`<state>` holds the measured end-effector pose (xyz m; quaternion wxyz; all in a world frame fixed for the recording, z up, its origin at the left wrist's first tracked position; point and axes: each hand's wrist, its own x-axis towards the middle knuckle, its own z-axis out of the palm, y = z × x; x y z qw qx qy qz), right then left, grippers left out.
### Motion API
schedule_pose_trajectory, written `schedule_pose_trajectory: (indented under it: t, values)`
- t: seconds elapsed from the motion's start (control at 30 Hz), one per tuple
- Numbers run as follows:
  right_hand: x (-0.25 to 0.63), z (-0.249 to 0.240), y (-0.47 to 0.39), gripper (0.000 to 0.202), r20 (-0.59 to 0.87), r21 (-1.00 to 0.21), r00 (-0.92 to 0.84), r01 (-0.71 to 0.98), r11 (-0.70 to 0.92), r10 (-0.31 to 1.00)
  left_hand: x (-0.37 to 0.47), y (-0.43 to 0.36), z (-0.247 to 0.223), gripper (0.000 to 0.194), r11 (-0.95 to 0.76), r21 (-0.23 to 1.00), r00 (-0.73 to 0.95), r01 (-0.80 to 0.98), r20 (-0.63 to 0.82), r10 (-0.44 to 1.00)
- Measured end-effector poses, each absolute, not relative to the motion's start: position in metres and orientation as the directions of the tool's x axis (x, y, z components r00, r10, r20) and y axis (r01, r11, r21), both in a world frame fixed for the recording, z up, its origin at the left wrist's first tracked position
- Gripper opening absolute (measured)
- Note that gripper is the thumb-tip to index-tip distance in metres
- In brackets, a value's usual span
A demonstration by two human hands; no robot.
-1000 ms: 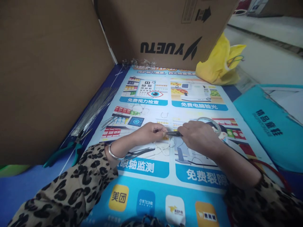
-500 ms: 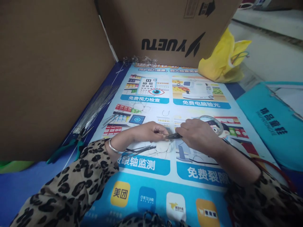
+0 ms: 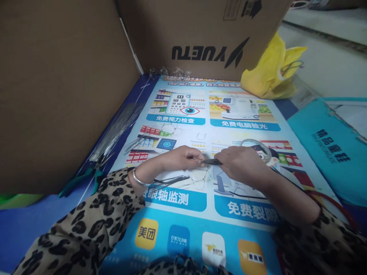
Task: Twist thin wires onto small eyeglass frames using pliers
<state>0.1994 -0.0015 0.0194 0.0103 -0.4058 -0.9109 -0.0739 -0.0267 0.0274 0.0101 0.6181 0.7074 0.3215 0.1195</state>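
Observation:
My right hand (image 3: 242,162) is closed around a pair of pliers (image 3: 212,162), whose dark narrow jaws point left. The jaws meet the fingertips of my left hand (image 3: 186,157), which pinch a thin wire (image 3: 207,170). A fine loop of that wire seems to hang below the fingers; its full shape is hard to make out. Beneath my hands, several dark and silvery wire pieces (image 3: 174,179) lie on the printed poster sheet (image 3: 210,208). A bent wire bit (image 3: 201,136) rests a little beyond my fingers.
Green-handled pliers (image 3: 97,172) and a bundle of straight wires (image 3: 116,128) lie at left. Cardboard panels (image 3: 200,34) stand at the back and left. Small wire pieces (image 3: 172,71) sit by the back panel. A yellow bag (image 3: 266,76) and turquoise bag (image 3: 329,152) are at right.
The pliers and my right hand have shifted slightly right, and the jaws look turned a little. My left hand keeps its pinch in nearly the same spot.

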Motion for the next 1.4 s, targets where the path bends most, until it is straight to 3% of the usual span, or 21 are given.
schedule_pose_trajectory:
  t: [0.27, 0.47, 0.53, 0.73, 0.93, 1.07, 1.23, 1.4]
  values:
    - [0.19, 0.027, -0.001, 0.028, -0.101, 0.031, -0.383, 0.921, 0.388, 0.918, -0.02, 0.021, 0.012, 0.021, 0.119, 0.966, 0.625, 0.231, -0.24, 0.743]
    - [0.193, 0.026, 0.002, 0.029, -0.079, -0.036, -0.257, 0.966, 0.255, 0.963, -0.017, 0.017, 0.01, 0.024, 0.181, 0.962, 0.525, 0.202, -0.263, 0.809]
    - [0.194, 0.025, 0.002, 0.03, -0.066, -0.13, -0.253, 0.961, 0.243, 0.965, -0.017, 0.017, 0.009, 0.026, 0.187, 0.965, 0.519, 0.185, -0.257, 0.815]
    - [0.197, 0.023, 0.003, 0.032, -0.146, -0.568, -0.357, 0.794, 0.218, 0.923, -0.015, 0.015, 0.007, 0.025, 0.27, 0.963, 0.496, 0.017, -0.243, 0.834]
    - [0.198, 0.021, 0.002, 0.031, -0.225, -0.803, -0.369, 0.595, 0.044, 0.902, -0.009, 0.008, 0.008, 0.024, 0.387, 0.92, 0.491, -0.066, -0.308, 0.815]
    - [0.196, 0.022, 0.001, 0.029, -0.265, -0.833, -0.318, 0.55, -0.051, 0.91, -0.009, 0.007, 0.007, 0.026, 0.392, 0.918, 0.51, -0.055, -0.312, 0.802]
    - [0.194, 0.023, 0.002, 0.025, -0.239, -0.817, -0.302, 0.576, -0.023, 0.923, -0.012, 0.007, 0.01, 0.031, 0.297, 0.954, 0.536, 0.037, -0.27, 0.8]
    - [0.196, 0.019, 0.002, 0.022, -0.2, -0.812, -0.332, 0.583, 0.034, 0.922, -0.012, 0.005, 0.014, 0.036, 0.323, 0.946, 0.542, 0.031, -0.288, 0.79]
